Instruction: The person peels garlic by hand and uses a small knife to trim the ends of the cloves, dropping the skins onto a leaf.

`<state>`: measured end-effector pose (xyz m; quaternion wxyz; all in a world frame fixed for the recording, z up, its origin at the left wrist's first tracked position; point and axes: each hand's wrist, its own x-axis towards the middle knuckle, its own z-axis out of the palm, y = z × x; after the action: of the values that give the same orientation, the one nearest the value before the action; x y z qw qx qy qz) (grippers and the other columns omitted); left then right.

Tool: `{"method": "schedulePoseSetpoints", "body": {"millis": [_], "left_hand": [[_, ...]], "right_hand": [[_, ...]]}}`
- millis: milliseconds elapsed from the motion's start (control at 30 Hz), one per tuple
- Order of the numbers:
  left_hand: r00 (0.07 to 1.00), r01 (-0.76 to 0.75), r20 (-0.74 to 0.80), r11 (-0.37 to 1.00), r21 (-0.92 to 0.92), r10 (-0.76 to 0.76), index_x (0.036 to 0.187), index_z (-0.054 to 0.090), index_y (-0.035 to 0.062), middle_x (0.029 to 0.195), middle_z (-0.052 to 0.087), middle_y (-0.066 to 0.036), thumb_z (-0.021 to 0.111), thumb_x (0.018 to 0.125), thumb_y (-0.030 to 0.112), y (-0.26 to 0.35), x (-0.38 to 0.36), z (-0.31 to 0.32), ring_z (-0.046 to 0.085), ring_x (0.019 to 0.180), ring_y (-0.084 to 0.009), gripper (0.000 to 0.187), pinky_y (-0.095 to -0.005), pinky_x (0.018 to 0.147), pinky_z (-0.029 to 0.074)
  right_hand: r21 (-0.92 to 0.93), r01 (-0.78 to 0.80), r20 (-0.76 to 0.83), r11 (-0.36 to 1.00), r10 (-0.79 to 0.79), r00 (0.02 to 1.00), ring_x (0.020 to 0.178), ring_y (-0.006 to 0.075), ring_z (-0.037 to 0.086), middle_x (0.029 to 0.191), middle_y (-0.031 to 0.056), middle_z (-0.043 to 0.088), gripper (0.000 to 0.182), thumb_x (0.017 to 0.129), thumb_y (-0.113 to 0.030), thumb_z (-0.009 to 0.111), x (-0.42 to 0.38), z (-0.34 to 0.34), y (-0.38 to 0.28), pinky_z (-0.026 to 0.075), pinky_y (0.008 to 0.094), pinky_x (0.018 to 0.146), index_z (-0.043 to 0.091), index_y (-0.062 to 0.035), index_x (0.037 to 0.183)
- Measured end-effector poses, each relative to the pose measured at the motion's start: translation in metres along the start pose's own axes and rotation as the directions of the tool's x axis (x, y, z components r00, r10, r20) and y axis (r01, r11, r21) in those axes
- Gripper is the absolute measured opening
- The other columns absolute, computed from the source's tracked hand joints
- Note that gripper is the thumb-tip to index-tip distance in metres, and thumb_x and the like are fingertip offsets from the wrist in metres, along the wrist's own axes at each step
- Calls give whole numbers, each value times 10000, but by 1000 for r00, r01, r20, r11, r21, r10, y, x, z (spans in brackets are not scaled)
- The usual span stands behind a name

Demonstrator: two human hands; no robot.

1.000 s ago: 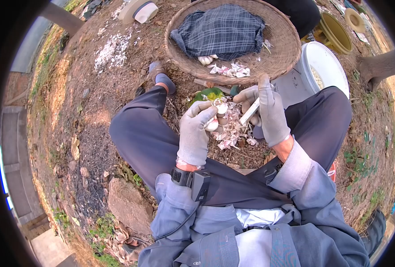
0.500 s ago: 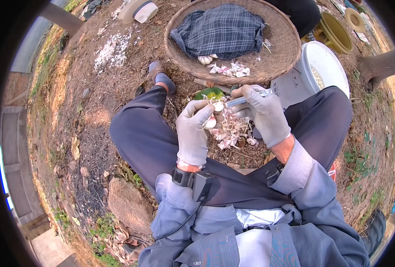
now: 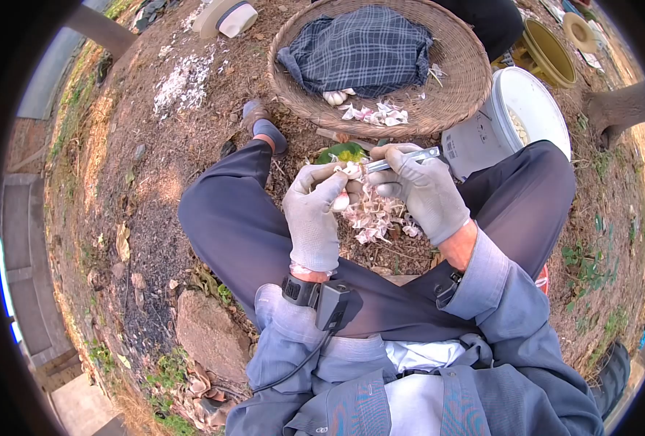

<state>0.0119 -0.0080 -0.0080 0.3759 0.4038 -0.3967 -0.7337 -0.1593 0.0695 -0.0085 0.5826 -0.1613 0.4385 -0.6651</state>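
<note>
Facing inward, both curled hands (image 3: 313,214) nearly meet.

Remotely I count 2 pale grey knit gloves (image 3: 312,229); 1 blue-grey cloth jacket (image 3: 515,345), paler cuffs (image 3: 491,270); 1 white shirt (image 3: 415,405); dark navy cloth trousers (image 3: 229,207); 2 black wrist straps (image 3: 301,292), the left with 1 boxy grey module (image 3: 334,306) and thin black cable (image 3: 306,363).

Bright, diffuse daylight shows the middle clearly, while fisheye distortion bends the edges toward black corners.

Basket (image 3: 457,58) and bucket (image 3: 475,143) stand ahead of the right fingers (image 3: 389,189); leftward ground (image 3: 148,152) lies open.
</note>
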Motion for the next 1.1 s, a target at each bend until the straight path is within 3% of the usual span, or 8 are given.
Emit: {"method": "schedulePoseSetpoints", "body": {"millis": [400, 567, 800, 1000, 1067, 1100], "left_hand": [[994, -111, -10, 992, 64, 112, 1120, 677, -82, 998, 739, -135, 657, 995, 25, 3, -6, 8, 739, 854, -168, 166, -269, 781, 584], [995, -100, -22, 995, 29, 100, 1122, 688, -79, 988, 741, -121, 669, 983, 16, -1, -6, 9, 743, 853, -161, 169, -254, 769, 574], [997, 15, 77, 965, -261, 6, 1171, 638, -51, 1023, 716, -138, 638, 1016, 31, -5, -6, 5, 726, 846, -172, 176, -284, 764, 609], [976, 178, 198, 856, -484, -92, 1192, 595, -19, 1056, 689, -146, 611, 1042, 44, -14, 1, -8, 706, 883, -195, 164, -323, 776, 614], [970, 218, 206, 831, -512, -128, 1191, 587, -11, 1059, 685, -145, 603, 1046, 41, -16, 2, -10, 703, 886, -201, 155, -331, 775, 613], [971, 225, 183, 831, -509, -151, 1183, 603, -13, 1055, 696, -136, 615, 1041, 49, -16, 1, -10, 708, 866, -191, 155, -313, 773, 618]], "right_hand": [[37, 28, -28, 999, -27, 999, 942, 206, 757, 1093, 155, 721, 349, 1097, -244, 575, 1, 0, 3, 622, 294, 802, 634, 66, 1246], [167, 10, 8, 986, -11, 1000, 936, 211, 753, 1105, 170, 713, 344, 1102, -236, 565, 3, -6, 7, 628, 297, 807, 619, 75, 1239], [212, -20, -22, 977, 26, 999, 947, 207, 744, 1119, 183, 705, 347, 1109, -243, 550, 6, -16, 21, 628, 289, 802, 605, 72, 1244], [119, 38, -6, 992, -37, 999, 892, 200, 761, 1093, 166, 734, 300, 1090, -185, 583, -1, 2, 9, 614, 264, 748, 626, 72, 1238], [-65, 107, -119, 992, -114, 986, 813, 185, 765, 1008, 141, 755, 250, 1050, -137, 640, -3, 11, 10, 611, 257, 676, 678, 76, 1174], [-65, 107, -119, 992, -114, 986, 813, 185, 765, 1008, 141, 755, 250, 1050, -137, 640, -4, 16, 8, 611, 257, 676, 678, 76, 1174]]}}
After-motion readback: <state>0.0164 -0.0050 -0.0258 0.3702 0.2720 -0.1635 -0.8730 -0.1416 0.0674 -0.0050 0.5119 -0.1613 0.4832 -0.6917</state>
